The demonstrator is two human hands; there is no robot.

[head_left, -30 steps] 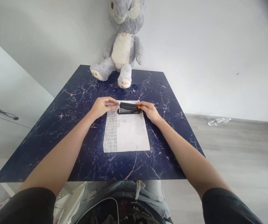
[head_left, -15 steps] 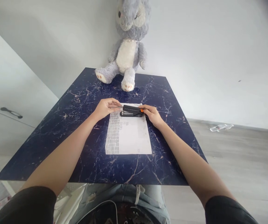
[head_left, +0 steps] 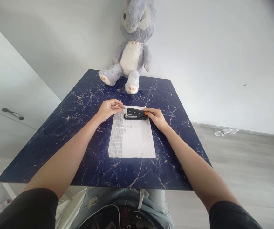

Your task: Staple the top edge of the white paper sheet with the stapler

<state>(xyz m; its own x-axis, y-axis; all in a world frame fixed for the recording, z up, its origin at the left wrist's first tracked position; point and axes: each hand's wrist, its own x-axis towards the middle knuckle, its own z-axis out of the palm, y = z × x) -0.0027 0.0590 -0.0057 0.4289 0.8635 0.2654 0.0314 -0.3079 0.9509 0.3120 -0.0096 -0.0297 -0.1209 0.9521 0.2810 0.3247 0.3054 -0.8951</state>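
A black stapler [head_left: 135, 114] with an orange part at its right end lies across the upper part of a printed paper sheet [head_left: 137, 140]. My right hand [head_left: 158, 117] grips the stapler's right end between thumb and fingers. At the sheet's top left corner, my left hand [head_left: 109, 109] pinches a small, thin greyish thing [head_left: 123, 108], too small to make out. Its fingertips are just left of the stapler's front end, apart from it. The stapler's jaws stand apart at the left.
A grey plush toy [head_left: 132, 60] sits at the back of the dark blue marbled table [head_left: 137, 173], against the wall. To the left is a white cabinet with a dark handle [head_left: 12, 114]. Clear plastic packaging [head_left: 225, 132] lies on the floor at the right.
The view has shifted very slightly. Both hands, the stapler and the sheet otherwise hold nearly the same positions.
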